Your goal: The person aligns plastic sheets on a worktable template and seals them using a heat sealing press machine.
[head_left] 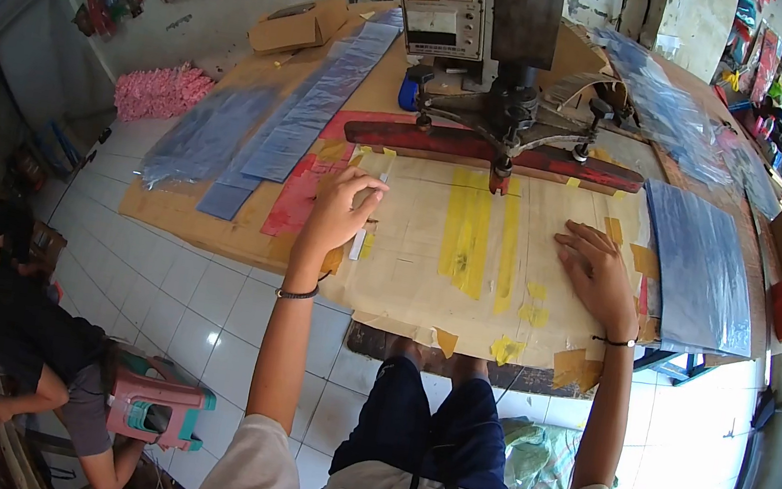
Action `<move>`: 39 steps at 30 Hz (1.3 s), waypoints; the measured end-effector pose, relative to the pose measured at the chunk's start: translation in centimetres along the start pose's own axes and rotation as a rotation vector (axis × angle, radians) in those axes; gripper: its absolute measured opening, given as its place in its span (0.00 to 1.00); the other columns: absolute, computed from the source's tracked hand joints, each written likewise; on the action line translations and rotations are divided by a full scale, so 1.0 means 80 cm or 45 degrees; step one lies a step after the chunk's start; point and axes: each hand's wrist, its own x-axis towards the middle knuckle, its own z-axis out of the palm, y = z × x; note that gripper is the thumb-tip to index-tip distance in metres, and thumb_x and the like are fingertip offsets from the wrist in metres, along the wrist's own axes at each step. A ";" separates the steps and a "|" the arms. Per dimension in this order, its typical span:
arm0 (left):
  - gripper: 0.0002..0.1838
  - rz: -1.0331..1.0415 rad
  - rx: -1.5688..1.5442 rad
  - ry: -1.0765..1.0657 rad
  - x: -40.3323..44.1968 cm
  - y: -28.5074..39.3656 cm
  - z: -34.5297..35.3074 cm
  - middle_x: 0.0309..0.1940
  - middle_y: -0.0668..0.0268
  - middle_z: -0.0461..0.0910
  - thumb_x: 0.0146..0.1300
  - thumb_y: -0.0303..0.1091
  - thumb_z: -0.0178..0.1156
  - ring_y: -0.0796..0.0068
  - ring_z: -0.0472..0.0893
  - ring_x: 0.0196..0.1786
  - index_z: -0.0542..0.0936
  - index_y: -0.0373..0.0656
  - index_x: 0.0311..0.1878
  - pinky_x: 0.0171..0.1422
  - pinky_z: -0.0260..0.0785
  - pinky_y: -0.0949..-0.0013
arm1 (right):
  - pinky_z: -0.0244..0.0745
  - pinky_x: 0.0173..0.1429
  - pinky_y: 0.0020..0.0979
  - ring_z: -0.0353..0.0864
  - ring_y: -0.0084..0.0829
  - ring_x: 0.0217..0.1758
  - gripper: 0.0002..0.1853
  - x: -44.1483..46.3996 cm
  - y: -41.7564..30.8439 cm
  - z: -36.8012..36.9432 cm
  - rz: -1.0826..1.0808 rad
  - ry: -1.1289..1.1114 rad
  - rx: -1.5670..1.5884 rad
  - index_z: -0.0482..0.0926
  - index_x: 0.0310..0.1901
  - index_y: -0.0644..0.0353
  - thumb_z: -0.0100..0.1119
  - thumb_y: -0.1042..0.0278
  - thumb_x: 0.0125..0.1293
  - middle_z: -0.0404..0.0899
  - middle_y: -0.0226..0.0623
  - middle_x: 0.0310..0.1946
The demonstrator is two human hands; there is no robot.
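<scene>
A tan work board (395, 286) with yellow tape strips (467, 231) lies in front of me. Over its left part is my left hand (344, 205), its thumb and index finger curved toward each other beside a narrow white strip (357, 243); whether anything thin is between them is too small to tell. My right hand (597, 273) rests on the board's right part with its fingers spread, holding nothing. Behind the board, a machine head (509, 120) carries a long red bar (565, 163) close above the board's back edge.
Stacked bluish plastic sheets lie at the left (315, 112) and the right (696, 270). A control box (440, 4) and a cardboard box (297, 26) stand behind. At lower left, another person (34, 333) sits by a pink stool (160, 402).
</scene>
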 end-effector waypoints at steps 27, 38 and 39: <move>0.06 0.019 -0.020 0.047 0.001 0.001 0.002 0.41 0.62 0.83 0.68 0.29 0.65 0.58 0.82 0.48 0.87 0.43 0.45 0.57 0.71 0.59 | 0.67 0.76 0.45 0.76 0.46 0.70 0.14 -0.001 0.002 0.001 0.003 0.013 0.024 0.88 0.54 0.57 0.63 0.66 0.70 0.82 0.44 0.64; 0.06 0.012 -0.039 0.038 0.001 -0.001 0.001 0.41 0.61 0.83 0.68 0.30 0.64 0.59 0.82 0.48 0.88 0.42 0.45 0.57 0.71 0.59 | 0.67 0.76 0.45 0.76 0.47 0.70 0.14 -0.001 0.006 0.001 -0.009 0.006 0.038 0.88 0.54 0.57 0.64 0.67 0.69 0.82 0.44 0.64; 0.06 0.014 -0.045 0.042 0.002 -0.001 0.001 0.41 0.61 0.83 0.68 0.30 0.64 0.59 0.82 0.48 0.88 0.42 0.45 0.57 0.72 0.59 | 0.67 0.76 0.45 0.76 0.47 0.70 0.14 0.000 0.006 0.001 -0.008 0.011 0.035 0.88 0.54 0.57 0.64 0.67 0.69 0.82 0.44 0.64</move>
